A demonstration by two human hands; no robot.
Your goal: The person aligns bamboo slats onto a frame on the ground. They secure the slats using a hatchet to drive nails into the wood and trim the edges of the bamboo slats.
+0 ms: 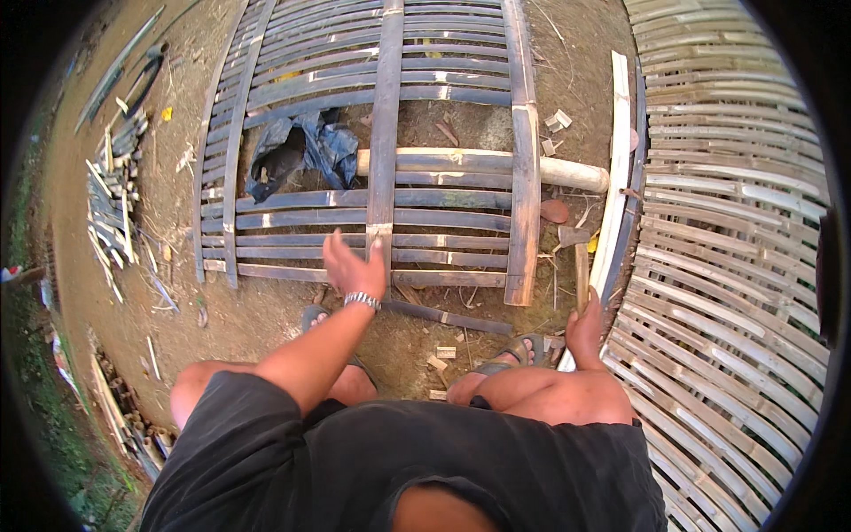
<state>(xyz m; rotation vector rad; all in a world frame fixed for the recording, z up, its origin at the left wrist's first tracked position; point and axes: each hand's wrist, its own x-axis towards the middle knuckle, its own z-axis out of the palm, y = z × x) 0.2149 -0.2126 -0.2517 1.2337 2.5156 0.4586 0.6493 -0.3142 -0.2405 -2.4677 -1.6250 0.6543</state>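
My left hand (356, 268), with a metal watch at its wrist, is held over the near edge of a bamboo slat panel (384, 106). Its fingers are spread and hold nothing; whether they touch the slats I cannot tell. To the right of the panel, my right hand (585, 333) grips the wooden handle of a hatchet (581, 271). The hatchet's dull metal head points away from me. A thick bamboo pole (574, 174) runs beneath the panel's crosspieces and sticks out on the right. Crumpled dark plastic (330, 151) lies in the panel's gap.
A second, paler slatted bamboo surface (709, 239) fills the right side. Along its edge lies a long split bamboo strip (614, 177). Bamboo offcuts (115, 217) are heaped at the left. A dark bamboo strip (450, 317) lies on the dirt near my sandalled feet.
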